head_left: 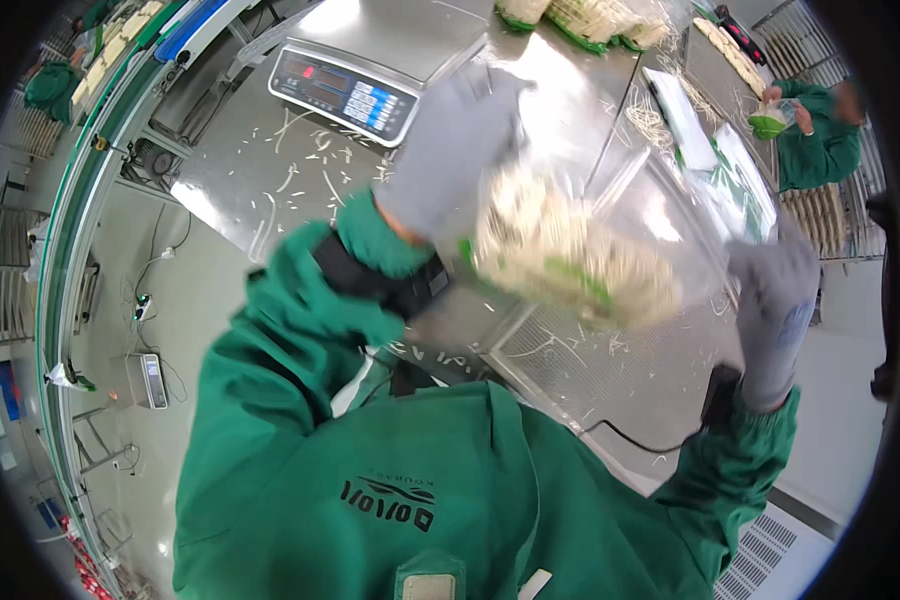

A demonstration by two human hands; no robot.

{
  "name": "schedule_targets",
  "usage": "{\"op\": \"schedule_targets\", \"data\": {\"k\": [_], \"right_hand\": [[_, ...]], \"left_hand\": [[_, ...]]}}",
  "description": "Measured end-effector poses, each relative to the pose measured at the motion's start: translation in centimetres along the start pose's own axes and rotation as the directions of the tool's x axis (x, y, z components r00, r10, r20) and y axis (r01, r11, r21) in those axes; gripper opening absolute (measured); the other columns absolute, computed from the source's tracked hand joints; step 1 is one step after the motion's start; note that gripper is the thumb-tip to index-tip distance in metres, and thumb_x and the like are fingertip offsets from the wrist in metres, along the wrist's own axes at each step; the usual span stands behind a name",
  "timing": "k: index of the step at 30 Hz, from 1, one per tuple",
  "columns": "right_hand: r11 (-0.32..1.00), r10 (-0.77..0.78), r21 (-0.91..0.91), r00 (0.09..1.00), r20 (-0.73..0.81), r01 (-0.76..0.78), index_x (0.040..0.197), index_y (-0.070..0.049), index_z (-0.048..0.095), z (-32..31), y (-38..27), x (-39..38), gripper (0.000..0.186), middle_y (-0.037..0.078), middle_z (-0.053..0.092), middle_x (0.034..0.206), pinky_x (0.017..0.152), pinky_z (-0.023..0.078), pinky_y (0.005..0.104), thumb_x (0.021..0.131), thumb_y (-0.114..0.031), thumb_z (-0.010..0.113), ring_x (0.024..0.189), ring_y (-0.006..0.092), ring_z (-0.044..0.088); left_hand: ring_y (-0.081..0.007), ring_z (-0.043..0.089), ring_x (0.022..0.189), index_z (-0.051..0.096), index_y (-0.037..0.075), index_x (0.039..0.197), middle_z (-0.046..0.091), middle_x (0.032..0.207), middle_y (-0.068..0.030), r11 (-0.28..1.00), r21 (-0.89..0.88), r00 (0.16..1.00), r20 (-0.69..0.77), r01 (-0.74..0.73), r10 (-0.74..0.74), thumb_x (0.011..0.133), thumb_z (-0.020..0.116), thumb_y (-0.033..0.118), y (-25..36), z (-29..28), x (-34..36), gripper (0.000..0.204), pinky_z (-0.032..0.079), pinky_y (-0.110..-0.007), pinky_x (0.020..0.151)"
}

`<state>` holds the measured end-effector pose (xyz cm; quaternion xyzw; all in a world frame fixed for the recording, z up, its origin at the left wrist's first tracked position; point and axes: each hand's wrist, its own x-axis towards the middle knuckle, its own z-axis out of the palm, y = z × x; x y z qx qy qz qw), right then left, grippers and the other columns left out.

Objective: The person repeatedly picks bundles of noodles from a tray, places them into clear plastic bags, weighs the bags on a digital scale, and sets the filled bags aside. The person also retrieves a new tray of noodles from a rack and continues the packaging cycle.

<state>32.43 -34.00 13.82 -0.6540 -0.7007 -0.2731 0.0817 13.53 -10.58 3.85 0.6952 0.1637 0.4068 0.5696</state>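
Note:
A clear plastic bag of enoki mushrooms (580, 255) with green print hangs blurred above the metal table, between my two grey-gloved hands. My left hand (455, 150) is by the bag's left end, in front of the scale's corner; its fingers are smeared by motion, and whether they touch the bag does not show. On the other side, my right hand (775, 290) is closed at the bag's loose clear end. The digital scale (345, 90) with its metal pan stands beyond my left hand.
Several filled mushroom bags (595, 20) lie at the table's far edge. Flat packaging bags (715, 160) are stacked at the right, near loose mushroom strands (650, 122). A conveyor (65, 270) runs along the left. A co-worker (820, 135) holds a bag at the far right.

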Motion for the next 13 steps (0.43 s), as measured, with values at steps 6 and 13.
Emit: {"op": "schedule_targets", "data": {"k": [6,13], "right_hand": [[0.994,-0.019,0.109,0.999,-0.034,0.023,0.089,-0.008,0.069,7.2,-1.7,17.9,0.009,0.011,0.068,0.082,0.096,0.040,0.0420,0.085,-0.014,0.064,0.096,0.0297,0.062],[0.990,0.043,-0.139,0.965,0.258,-0.007,0.108,-0.014,0.069,21.2,-1.3,28.9,0.031,0.001,0.067,0.111,0.092,0.045,0.0360,0.080,-0.027,0.069,0.106,0.0257,0.059]], "left_hand": [[-0.0082,0.049,0.055,0.066,0.004,0.103,0.058,0.070,-0.0012,0.982,0.173,0.987,-0.154,0.079,-0.052,0.094,0.047,0.016,0.9,-18.7,13.6,0.025,0.040,-0.023,0.050],[-0.0099,0.049,0.050,0.061,0.006,0.088,0.056,0.064,-0.0024,0.945,0.045,0.884,-0.371,0.324,-0.286,0.095,0.054,0.022,-6.7,-27.9,21.4,0.019,0.040,-0.025,0.046]]}}
